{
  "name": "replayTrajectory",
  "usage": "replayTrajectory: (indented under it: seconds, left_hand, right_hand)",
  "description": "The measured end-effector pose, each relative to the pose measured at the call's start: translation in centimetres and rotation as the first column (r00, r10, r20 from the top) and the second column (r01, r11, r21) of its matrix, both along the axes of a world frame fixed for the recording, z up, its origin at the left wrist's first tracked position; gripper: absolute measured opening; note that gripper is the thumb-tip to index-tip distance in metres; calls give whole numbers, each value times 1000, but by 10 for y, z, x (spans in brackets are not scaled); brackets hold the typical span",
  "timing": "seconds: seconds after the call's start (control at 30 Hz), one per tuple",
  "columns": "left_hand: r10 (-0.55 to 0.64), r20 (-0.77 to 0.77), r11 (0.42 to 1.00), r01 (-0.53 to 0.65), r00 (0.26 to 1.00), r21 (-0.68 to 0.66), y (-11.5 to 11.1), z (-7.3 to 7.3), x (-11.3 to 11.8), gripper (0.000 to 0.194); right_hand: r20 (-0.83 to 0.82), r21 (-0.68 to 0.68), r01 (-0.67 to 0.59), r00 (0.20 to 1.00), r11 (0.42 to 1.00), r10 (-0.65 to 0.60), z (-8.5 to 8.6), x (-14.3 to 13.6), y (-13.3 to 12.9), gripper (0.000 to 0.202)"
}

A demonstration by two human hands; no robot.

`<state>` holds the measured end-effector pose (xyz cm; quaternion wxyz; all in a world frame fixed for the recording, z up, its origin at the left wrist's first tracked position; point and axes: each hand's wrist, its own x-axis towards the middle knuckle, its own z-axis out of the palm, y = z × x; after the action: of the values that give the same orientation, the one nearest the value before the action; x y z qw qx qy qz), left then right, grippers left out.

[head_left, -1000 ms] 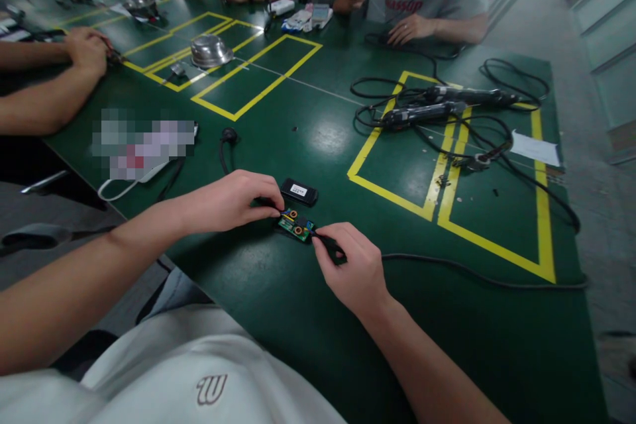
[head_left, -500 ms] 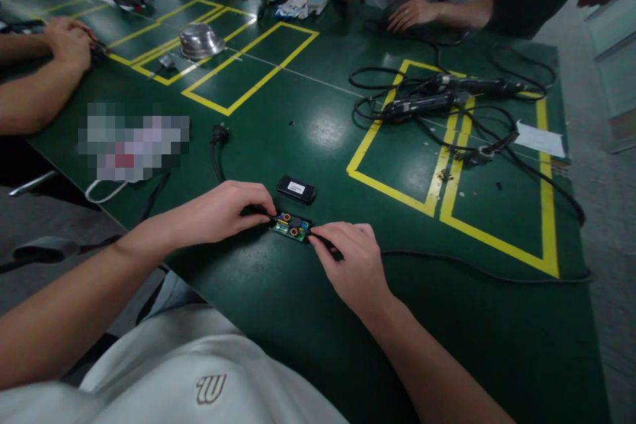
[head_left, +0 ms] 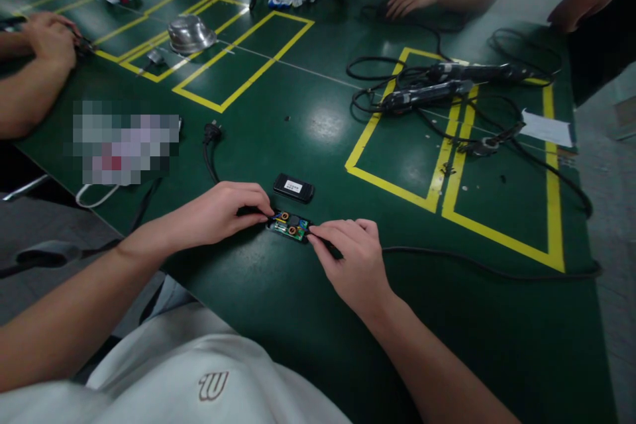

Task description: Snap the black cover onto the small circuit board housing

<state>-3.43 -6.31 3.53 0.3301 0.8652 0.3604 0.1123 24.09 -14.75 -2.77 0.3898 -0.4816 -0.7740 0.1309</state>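
Observation:
A small green circuit board (head_left: pixel 289 224) with copper coils lies in a black casing half on the green table (head_left: pixel 308 318). My left hand (head_left: pixel 218 212) pinches its left end, where a black cable enters. My right hand (head_left: pixel 350 264) grips its right end and the black cable (head_left: pixel 477 267) that runs off to the right. Just behind the board lies the black casing lid (head_left: pixel 293 187) with a white label, touched by neither hand.
Two black electric screwdrivers (head_left: pixel 432 91) with tangled cords lie in the yellow-taped box at the right. A steel bowl (head_left: pixel 190 34), a loose plug (head_left: pixel 211 132) and a paper slip (head_left: pixel 546 127) are further off. Other people's hands (head_left: pixel 50 36) rest along the left and far edges.
The view has tipped slightly downward. Both hands keep their hold on the board's ends with almost no movement. A person's arm has come in at the top right.

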Motion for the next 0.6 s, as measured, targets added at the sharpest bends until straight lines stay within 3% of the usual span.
replayTrajectory:
  seconds: [0.6]
  left_hand:
    - [-21,-16,1000,21,1000,-5,5,9,1,22]
  right_hand:
    - [-55,-34,-41,998,999,39,1,0,0,14]
